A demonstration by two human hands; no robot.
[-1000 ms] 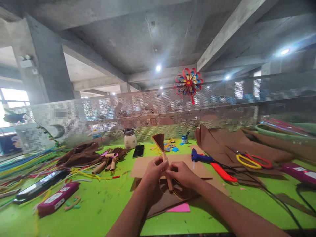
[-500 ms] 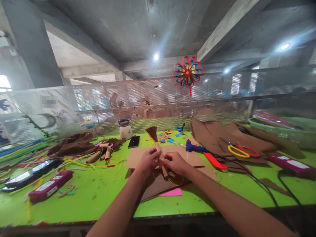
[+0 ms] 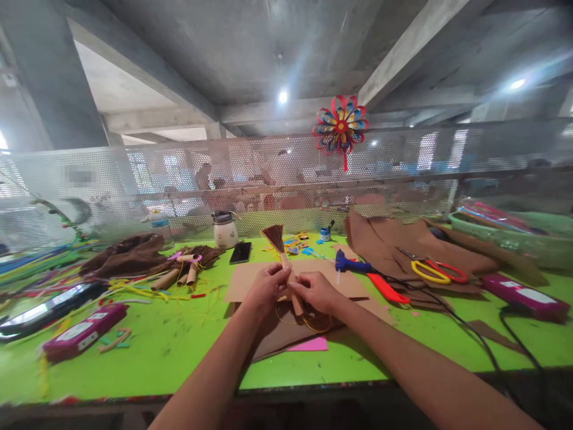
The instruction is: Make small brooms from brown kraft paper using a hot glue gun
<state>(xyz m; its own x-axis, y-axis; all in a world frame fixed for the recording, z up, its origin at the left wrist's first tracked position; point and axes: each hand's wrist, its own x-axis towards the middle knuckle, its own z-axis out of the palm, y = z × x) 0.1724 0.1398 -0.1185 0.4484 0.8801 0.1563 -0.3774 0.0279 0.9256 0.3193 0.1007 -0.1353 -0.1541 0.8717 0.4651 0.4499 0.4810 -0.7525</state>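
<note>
A small paper broom (image 3: 274, 239), with fanned brown bristles and a rolled tan handle, tilts upward between my two hands. My left hand (image 3: 267, 286) is closed around the upper handle, thumb and fingers pinched together. Lower on the handle, my right hand (image 3: 317, 292) is closed with its thumb and fingertips against the roll. A thin yellow string (image 3: 323, 328) loops loosely below the hands; whether the fingers also grip it I cannot tell. Underneath lie brown paper (image 3: 277, 343), tan cardboard (image 3: 239, 285) and a pink sheet (image 3: 311, 344).
At right are a blue glue gun (image 3: 351, 263), a red-handled cutter (image 3: 388, 289), scissors (image 3: 432, 272) and purple power strips (image 3: 523, 295). A phone (image 3: 240, 252) and white jug (image 3: 224, 230) stand behind. Similar paper rolls (image 3: 166, 279) lie left. Black cords cross the right side.
My hands keep nearly the same hold on the broom. The view has shifted slightly, and the things on the table appear a little further left and higher.
</note>
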